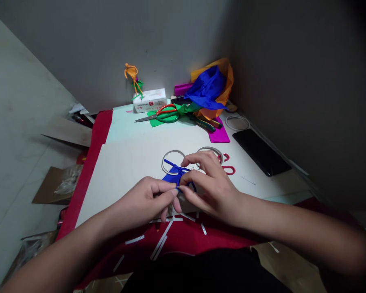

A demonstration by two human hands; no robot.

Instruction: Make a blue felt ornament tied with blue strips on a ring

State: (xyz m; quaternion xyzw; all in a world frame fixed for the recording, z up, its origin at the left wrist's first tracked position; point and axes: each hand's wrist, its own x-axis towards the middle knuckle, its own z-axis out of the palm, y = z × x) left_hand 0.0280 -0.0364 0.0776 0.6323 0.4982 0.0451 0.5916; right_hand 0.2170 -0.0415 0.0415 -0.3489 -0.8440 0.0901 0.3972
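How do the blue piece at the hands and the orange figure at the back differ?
Colour: the blue piece is deep blue, the orange figure orange.
Pose: the orange figure is upright by the white box; the blue piece is pinched in the left hand.
Visibility: the right hand partly hides the blue piece, not the orange figure.
Both have thin, stick-like parts.

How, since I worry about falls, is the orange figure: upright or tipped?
Upright: the orange figure has its head above its legs.
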